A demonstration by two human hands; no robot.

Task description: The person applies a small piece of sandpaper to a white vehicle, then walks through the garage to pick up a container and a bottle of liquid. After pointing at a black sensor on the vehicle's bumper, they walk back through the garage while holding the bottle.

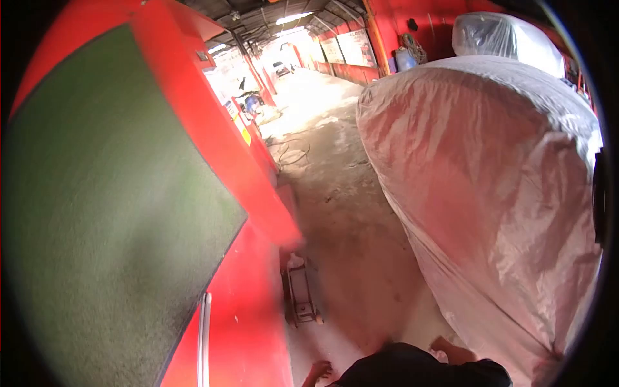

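At the bottom edge, my left hand [319, 370] hangs low beside my dark-clothed body, its fingers small and smeared. It is nearest to the foot of the red wall [255, 309] and to a floor jack [300, 293] lying on the concrete ahead. My right hand [442, 346] is on the other side of my body, its fingers curled in and partly hidden. Something pale shows at it, too small to name. Close to that hand is the lower edge of a large vehicle under a silvery cover [477, 193].
A green panel [122, 193] fills the left side, framed in red. The concrete floor [342, 219] runs between wall and covered vehicle toward bright daylight. A coiled hose [294, 152] lies farther on. Another plastic-wrapped shape [506, 42] and a blue container [405, 59] are at the back right.
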